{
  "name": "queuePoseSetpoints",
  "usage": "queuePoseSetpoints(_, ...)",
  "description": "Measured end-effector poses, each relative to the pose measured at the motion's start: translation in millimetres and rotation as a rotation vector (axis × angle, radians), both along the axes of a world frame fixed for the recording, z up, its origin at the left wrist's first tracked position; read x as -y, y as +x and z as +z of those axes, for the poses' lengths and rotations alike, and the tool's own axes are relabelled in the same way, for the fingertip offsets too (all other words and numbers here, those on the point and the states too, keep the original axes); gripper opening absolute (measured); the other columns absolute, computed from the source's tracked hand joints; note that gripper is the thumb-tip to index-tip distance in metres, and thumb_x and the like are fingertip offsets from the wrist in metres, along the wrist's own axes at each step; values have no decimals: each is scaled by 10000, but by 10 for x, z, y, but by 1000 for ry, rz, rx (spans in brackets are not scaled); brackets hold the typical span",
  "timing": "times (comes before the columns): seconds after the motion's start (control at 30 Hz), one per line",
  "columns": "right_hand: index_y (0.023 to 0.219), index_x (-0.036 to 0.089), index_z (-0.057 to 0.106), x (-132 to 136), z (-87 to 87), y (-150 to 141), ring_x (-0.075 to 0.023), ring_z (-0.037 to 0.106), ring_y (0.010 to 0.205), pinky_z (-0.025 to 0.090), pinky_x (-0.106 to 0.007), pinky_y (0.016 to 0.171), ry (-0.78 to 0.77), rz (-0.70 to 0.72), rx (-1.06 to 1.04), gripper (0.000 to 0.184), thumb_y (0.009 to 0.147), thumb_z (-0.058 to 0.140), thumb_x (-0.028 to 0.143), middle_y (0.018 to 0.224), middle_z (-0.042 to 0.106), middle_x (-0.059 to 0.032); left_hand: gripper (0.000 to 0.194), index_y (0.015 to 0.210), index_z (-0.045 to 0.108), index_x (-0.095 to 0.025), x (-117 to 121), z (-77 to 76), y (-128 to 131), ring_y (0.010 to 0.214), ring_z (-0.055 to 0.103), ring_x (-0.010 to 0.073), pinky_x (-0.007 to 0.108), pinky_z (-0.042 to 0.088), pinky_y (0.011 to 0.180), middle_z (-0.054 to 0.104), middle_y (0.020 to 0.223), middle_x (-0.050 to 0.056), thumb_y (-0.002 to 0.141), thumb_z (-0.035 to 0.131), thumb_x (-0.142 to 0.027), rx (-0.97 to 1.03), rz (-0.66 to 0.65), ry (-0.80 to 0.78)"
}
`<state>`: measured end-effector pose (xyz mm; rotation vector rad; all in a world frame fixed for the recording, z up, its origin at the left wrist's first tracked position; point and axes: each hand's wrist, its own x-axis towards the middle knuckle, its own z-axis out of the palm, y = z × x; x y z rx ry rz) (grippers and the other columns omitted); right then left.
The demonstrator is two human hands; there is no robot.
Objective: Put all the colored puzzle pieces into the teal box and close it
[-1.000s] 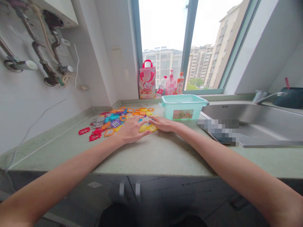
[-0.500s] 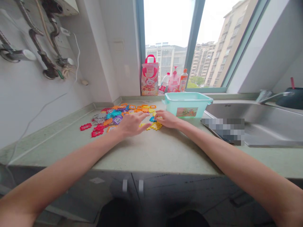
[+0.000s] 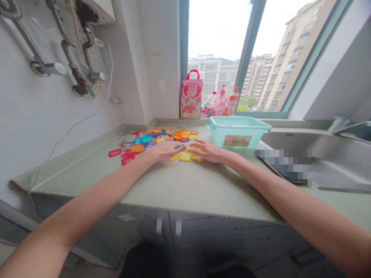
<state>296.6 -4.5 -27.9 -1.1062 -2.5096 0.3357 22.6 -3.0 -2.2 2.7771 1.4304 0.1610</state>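
Note:
My left hand [image 3: 166,150] is over the right part of a pile of interlocking plastic tiles [image 3: 137,148]. Its thumb and fingers close around a small blue tile [image 3: 180,146], mostly hidden by the hand. Facing it, my right hand [image 3: 210,151] lies low over the counter with its fingers stretched out and apart, fingertips at several yellow toothed tiles [image 3: 184,156]. The pile holds red, orange, purple, teal and grey pieces, some with window patterns.
A mint-green plastic tub [image 3: 238,133] stands behind my right hand. Right of it is a steel sink [image 3: 333,154] with a blurred-out object on its near left edge. A pink bag [image 3: 191,99] and several bottles [image 3: 220,103] line the windowsill.
The view has turned a little to the left. The blue tile has passed from the right hand's fingertips to my left hand, and my right fingers have spread over the yellow tiles.

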Motion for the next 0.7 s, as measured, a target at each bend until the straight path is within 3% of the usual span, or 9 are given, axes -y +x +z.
queuePoseSetpoints(0.1, 1545, 243, 624, 14, 25, 8, -372, 522, 1518, 330, -610, 1314, 11, 1, 9, 636, 1091, 452, 653, 1610, 569, -173, 689, 1288, 787, -272, -21, 75, -111, 1282, 685, 294, 372, 485, 1077, 767, 1368, 82, 1119, 232, -643, -54, 86, 84)
queuePoseSetpoints(0.17, 1532, 235, 635, 26, 37, 7, -373, 537, 1504, 350, -600, 1306, 9, 15, 12, 645, 1086, 456, 665, 1598, 585, -173, 551, 1237, 804, -253, -59, 106, -200, 1290, 670, 291, 375, 460, 1109, 765, 1365, 85, 1109, 337, -516, -75, 127, 204)
queuePoseSetpoints(0.27, 1510, 229, 651, 43, 56, 5, -365, 568, 1475, 374, -591, 1292, -2, 45, 13, 658, 1085, 442, 686, 1587, 600, -172, 440, 1319, 770, -216, -123, 144, -346, 1314, 645, 330, 430, 444, 1138, 717, 1437, 134, 990, 527, -379, -115, 296, 344)
queuePoseSetpoints(0.4, 1493, 209, 663, 41, 66, 9, -352, 588, 1455, 399, -572, 1279, 6, 61, 20, 673, 1094, 415, 691, 1566, 616, -180, 578, 1422, 719, -204, -184, 200, -498, 1254, 678, 413, 516, 494, 1069, 740, 1376, 190, 879, 631, -384, -211, 498, 266)
queuePoseSetpoints(0.57, 1444, 240, 698, 8, 37, 12, -354, 610, 1423, 409, -595, 1265, 16, 62, -8, 603, 1095, 442, 659, 1515, 660, -160, 580, 1426, 715, -277, -199, 246, -553, 1206, 717, 377, 465, 536, 1017, 782, 1316, 128, 855, 653, -363, -119, 505, 269)
queuePoseSetpoints(0.7, 1429, 233, 708, -3, 26, 11, -359, 616, 1411, 409, -600, 1261, 13, 67, 6, 614, 1095, 427, 665, 1493, 668, -169, 497, 1340, 766, -263, -194, 262, -558, 1216, 718, 356, 401, 560, 972, 772, 1339, 110, 871, 677, -405, -55, 477, 305)
